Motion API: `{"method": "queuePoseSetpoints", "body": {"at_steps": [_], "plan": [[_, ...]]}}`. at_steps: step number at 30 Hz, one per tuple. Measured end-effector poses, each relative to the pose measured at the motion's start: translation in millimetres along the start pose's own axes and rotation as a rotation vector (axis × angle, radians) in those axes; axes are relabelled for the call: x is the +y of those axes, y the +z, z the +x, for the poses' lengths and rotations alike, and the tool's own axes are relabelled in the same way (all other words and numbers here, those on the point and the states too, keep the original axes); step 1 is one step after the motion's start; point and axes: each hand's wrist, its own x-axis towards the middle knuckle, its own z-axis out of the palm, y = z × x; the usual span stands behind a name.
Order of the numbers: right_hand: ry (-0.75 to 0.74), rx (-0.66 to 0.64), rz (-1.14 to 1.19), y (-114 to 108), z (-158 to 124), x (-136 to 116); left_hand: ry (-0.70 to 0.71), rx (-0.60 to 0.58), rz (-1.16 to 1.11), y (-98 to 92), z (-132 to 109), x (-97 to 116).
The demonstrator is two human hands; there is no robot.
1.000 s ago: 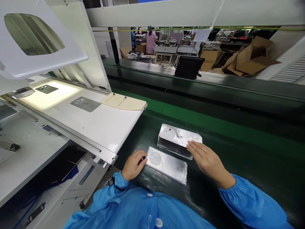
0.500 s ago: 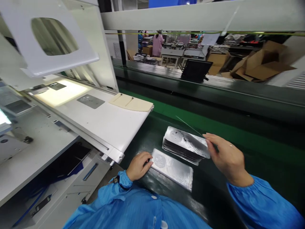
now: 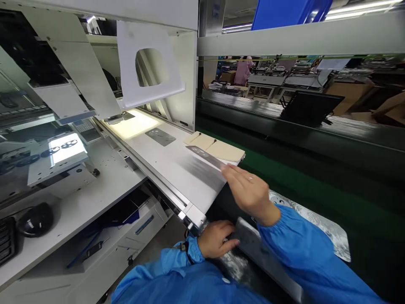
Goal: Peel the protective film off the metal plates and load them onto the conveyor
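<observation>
My right hand (image 3: 248, 190) pinches the near end of a thin grey phone back panel (image 3: 204, 155), with camera holes at its far end. The panel is tilted above the white belt (image 3: 177, 173), its blurred reflection below. My left hand (image 3: 218, 239) rests low beside the end of a silver, film-wrapped pack (image 3: 249, 232), thumb and fingers apart; whether it touches the pack I cannot tell. Under my right sleeve lies a silver-topped panel (image 3: 325, 228), partly hidden. Another grey panel (image 3: 160, 137) lies flat farther along the belt.
A cream guide plate (image 3: 218, 145) edges the belt's right side. The belt runs to a lit area (image 3: 136, 126) under a white machine hood (image 3: 171, 80). A black mouse (image 3: 36, 219) sits on the left bench. A dark monitor (image 3: 311, 107) stands beyond the green conveyor (image 3: 303, 169).
My right hand has carried the panel left from above the stack to over the white belt. The view has turned left. My left hand stays near the end of the silver pack.
</observation>
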Motion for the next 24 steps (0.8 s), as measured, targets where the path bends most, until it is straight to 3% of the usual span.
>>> {"method": "queuePoseSetpoints", "body": {"at_steps": [4, 8, 12, 19, 24], "plan": [[-0.116, -0.099, -0.006, 41, 21, -4, 0.007, -0.013, -0.013, 3.4, -1, -5], [-0.089, -0.219, -0.048, 53, 23, -9, 0.015, -0.035, -0.026, 5.6, -2, -8], [-0.054, -0.242, -0.069, 43, 18, -15, 0.031, -0.074, -0.048, 6.2, -1, -9], [0.159, -0.015, -0.142, 16, 17, 6, 0.045, -0.052, -0.045, 3.6, -1, -7], [0.164, 0.001, -0.145, 13, 18, 13, 0.061, -0.036, -0.053, 2.2, -2, -6]]}}
